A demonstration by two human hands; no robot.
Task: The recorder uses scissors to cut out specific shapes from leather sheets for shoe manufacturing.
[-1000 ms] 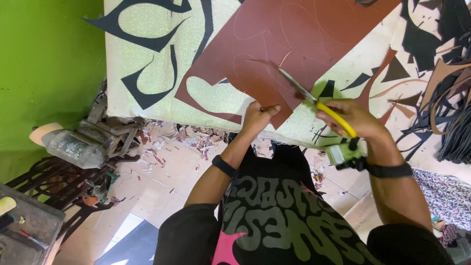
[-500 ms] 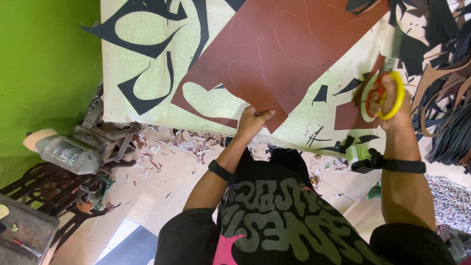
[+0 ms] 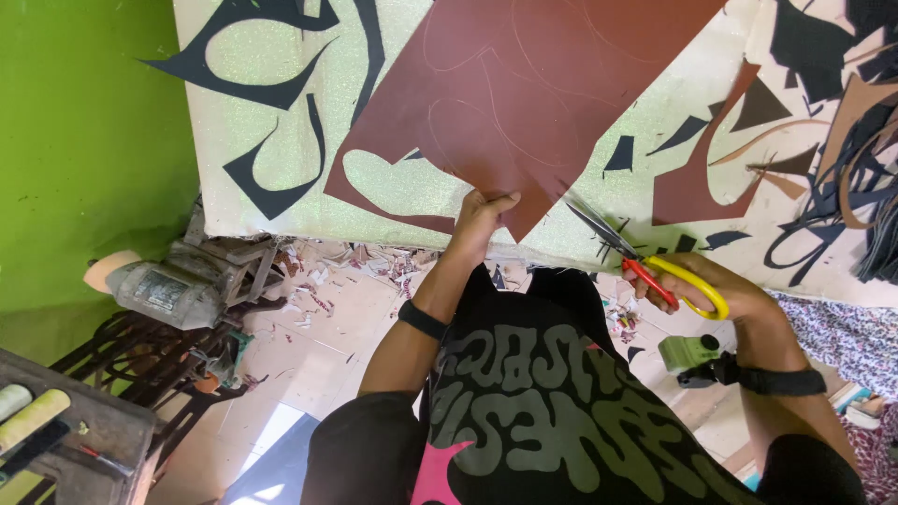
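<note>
A large brown sheet (image 3: 524,103) with faint curved outlines drawn on it lies on a pale, glittery tabletop (image 3: 281,84). My left hand (image 3: 482,220) pinches the sheet's near corner at the table's edge. My right hand (image 3: 725,295) holds scissors (image 3: 645,266) with red and yellow handles; their blades are parted and point up-left toward the sheet's lower right edge, just short of it. A black band sits on the left wrist and a green watch (image 3: 692,355) on the right.
Black and brown offcuts (image 3: 823,140) are scattered across the table's right side. Small scraps litter the tiled floor (image 3: 337,318) below. A grey motor on a metal stand (image 3: 168,290) is at the left, beside a green wall (image 3: 84,140). Rollers lie on a box (image 3: 56,430) at lower left.
My right hand has swung the scissors from the sheet out to the right and raised, then brought them back down near the table edge. My left hand stays on the sheet's corner.
</note>
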